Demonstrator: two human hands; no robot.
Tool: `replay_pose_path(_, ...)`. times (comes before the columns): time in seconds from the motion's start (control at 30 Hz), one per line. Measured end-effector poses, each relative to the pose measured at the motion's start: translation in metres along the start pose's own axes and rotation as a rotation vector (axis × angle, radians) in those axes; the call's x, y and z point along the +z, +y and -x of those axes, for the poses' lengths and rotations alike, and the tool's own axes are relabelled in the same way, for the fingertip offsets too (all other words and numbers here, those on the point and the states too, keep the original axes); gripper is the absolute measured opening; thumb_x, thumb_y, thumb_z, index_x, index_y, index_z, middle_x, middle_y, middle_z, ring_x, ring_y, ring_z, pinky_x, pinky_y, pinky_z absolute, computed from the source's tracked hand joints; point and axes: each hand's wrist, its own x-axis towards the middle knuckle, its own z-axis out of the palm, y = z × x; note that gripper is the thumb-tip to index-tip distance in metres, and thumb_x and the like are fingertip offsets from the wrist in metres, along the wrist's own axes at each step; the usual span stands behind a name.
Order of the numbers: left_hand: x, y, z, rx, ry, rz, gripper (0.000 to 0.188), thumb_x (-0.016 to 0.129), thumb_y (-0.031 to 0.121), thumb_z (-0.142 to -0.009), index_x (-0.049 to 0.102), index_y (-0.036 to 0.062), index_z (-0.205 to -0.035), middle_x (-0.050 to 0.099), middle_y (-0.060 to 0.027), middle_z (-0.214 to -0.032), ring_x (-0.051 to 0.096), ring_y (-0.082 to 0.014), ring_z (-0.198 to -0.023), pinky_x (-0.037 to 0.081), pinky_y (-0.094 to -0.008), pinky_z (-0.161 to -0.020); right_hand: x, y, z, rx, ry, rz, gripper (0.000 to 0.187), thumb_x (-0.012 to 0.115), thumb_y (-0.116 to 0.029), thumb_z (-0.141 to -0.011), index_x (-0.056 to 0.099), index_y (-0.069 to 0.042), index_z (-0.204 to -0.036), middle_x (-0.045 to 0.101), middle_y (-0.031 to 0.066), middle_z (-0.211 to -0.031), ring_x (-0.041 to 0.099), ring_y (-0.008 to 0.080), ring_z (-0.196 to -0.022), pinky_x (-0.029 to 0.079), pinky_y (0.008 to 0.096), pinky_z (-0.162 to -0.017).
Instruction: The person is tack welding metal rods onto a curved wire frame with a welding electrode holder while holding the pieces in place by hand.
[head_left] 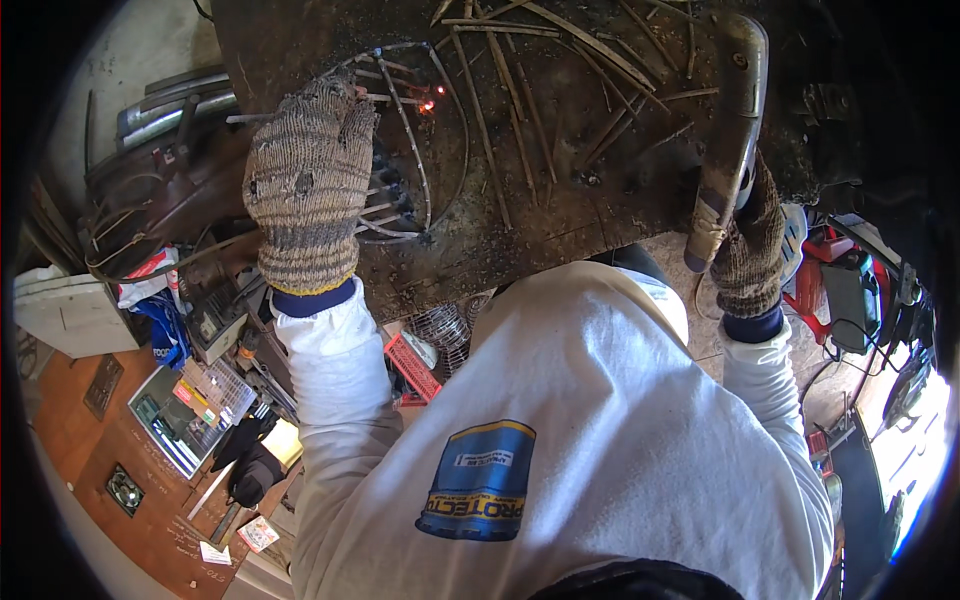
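Note:
My left hand [308, 185], in a striped brown knit glove, is closed at the left side of a small frame of thin bent metal rods [425, 165]. Its fingers curl around rods at the frame's edge, and their tips are partly hidden. Two spots on the frame glow red beside that hand. On the right, my right hand [752, 245], in a similar glove, grips a long, slightly curved, worn brown-and-silver tool [730, 135]. The tool stands apart from the frame and hides most of my fingers; its exact kind cannot be made out.
Several loose thin metal rods [520, 115] lie across the dark, scorched worktable [450, 275]. Metal tubes [180, 115] are stacked beyond its left side. Below stand a red plastic basket [412, 365] and wire coils [440, 330]. Red and grey equipment [850, 290] stands at the right.

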Motion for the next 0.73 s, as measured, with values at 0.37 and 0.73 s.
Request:
replay_pose_path(0.37, -0.0001, 0.0014, 0.0017, 0.027, -0.017, -0.102, 0.022, 0.062, 0.024, -0.091, 0.071, 0.0091, -0.104, 0.071, -0.0111, -0.101, 0.068, -0.0297, -0.093, 0.054, -0.0399, -0.084, 0.0006, -0.0013, 0.0005, -0.002, 0.016, 0.086, 0.058, 0.076, -0.021, -0.085, 0.051, -0.002, -0.134, 0.063, 0.0135, -0.123, 0.063, 0.0218, -0.110, 0.050, 0.0351, -0.096)
replay_pose_path(0.73, -0.0007, -0.0011, 0.0039, 0.081, 0.031, -0.100, 0.026, 0.063, 0.030, -0.090, 0.071, 0.0105, -0.106, 0.071, -0.0106, -0.104, 0.068, -0.0298, -0.095, 0.053, -0.0398, -0.084, 0.0021, -0.0010, 0.0024, 0.005, -0.002, 0.010, 0.063, 0.076, -0.022, -0.086, 0.047, -0.002, -0.138, 0.062, 0.0138, -0.125, 0.062, 0.0221, -0.112, 0.050, 0.0355, -0.097)
